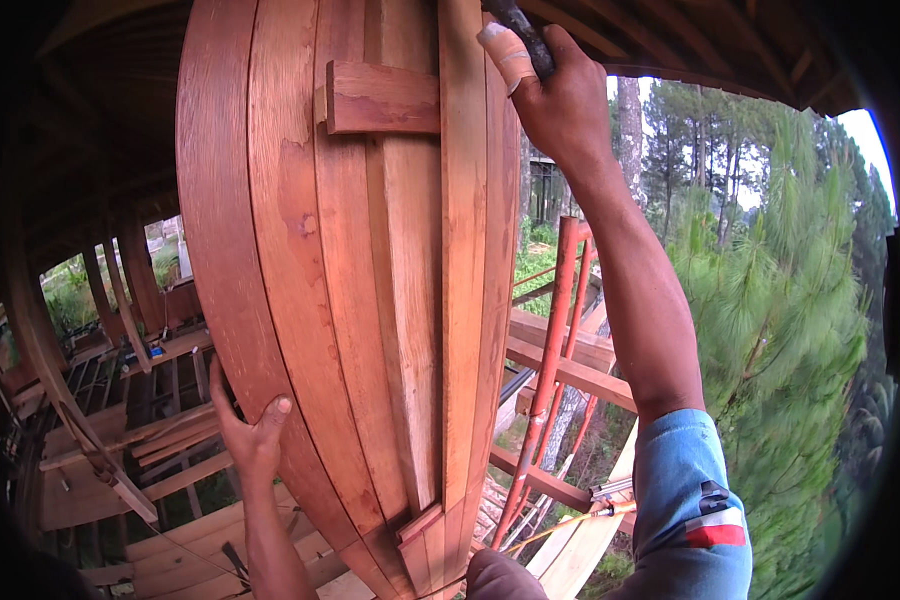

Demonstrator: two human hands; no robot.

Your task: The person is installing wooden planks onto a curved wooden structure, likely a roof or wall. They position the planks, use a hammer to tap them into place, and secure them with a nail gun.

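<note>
**Tall, curved panel of reddish-brown wooden planks (288,300) runs from twelve o'clock to six**

At one o'clock, the right hand (562,98), its thumb wrapped in pale tape, is clamped around a dark, rounded handle (523,32) beside the panel. At eight o'clock, the left hand (252,432) touches the panel's left edge, thumb and forefinger spread apart. A short, rectangular, reddish-brown wooden block (385,98) lies across the planks between eleven and twelve. Red metal tubular scaffolding (552,362) stands at four; green, long-needled pine foliage (770,320) fills three.
</note>
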